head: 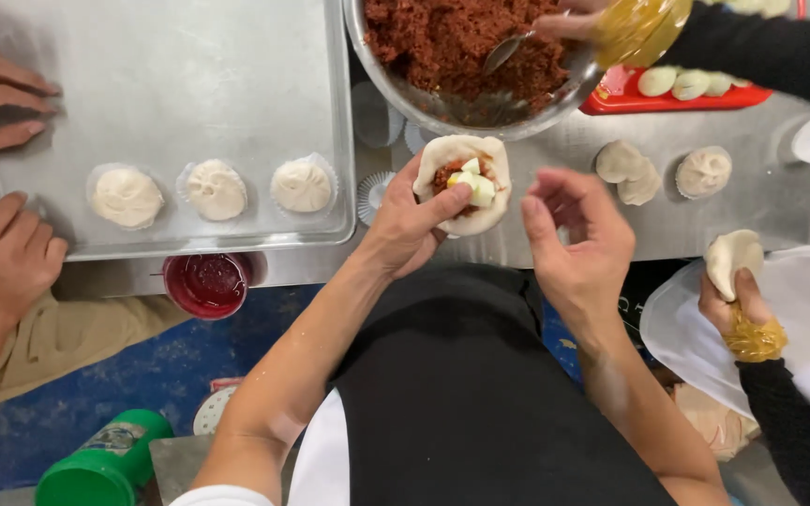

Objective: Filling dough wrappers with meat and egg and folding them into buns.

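Note:
My left hand cups an open round of white dough filled with red minced filling and pale egg pieces, my thumb pressing on the filling. My right hand hovers just right of the dough, fingers curled and apart, holding nothing. Both hands are above the near edge of the steel table.
A metal tray at left carries three pleated buns in paper cups. A steel bowl of red filling sits behind, with another person's gloved hand spooning in it. Other people's hands rest at left and hold dough at right. A red cup hangs below the tray.

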